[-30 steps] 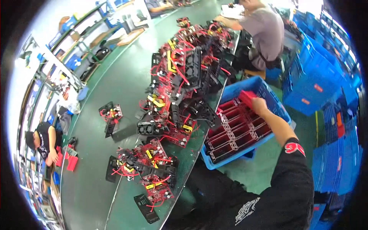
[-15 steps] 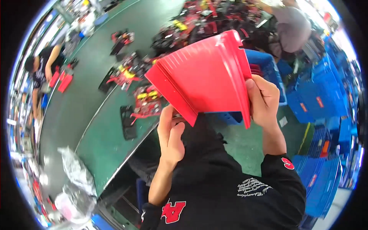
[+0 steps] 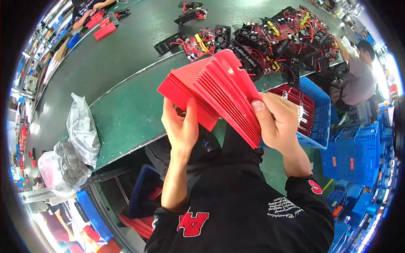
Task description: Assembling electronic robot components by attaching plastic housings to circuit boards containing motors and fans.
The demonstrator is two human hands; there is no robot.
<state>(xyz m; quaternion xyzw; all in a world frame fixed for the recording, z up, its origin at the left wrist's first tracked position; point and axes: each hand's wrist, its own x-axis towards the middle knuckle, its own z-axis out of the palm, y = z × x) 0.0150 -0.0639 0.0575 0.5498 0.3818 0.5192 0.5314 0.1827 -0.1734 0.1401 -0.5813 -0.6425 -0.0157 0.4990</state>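
Note:
Both my hands hold up a red finned metal housing point(image 3: 236, 99) in front of my body, tilted, with its ribbed side and part of a smooth inner face showing. My left hand point(image 3: 181, 130) pinches its lower left edge, thumb on the near face and the other fingers partly hidden behind. At its right end my right hand point(image 3: 278, 120) grips the edge, thumb on top. Just beyond the right hand a blue crate point(image 3: 322, 107) holds several more dark red finned pieces point(image 3: 306, 109).
Circuit boards with black fan panels point(image 3: 270, 38) are heaped along the green workbench point(image 3: 122, 126). Clear plastic bags point(image 3: 83, 133) lie at its left end. Blue crates point(image 3: 354, 156) are stacked at right. One co-worker point(image 3: 356, 84) sits far right, another point(image 3: 86, 12) works at upper left.
The housing has turned in my hands, from a broad smooth face to its ribbed side. It remains gripped at both ends. My view has shifted, bringing more of the bench and right-hand crate into sight.

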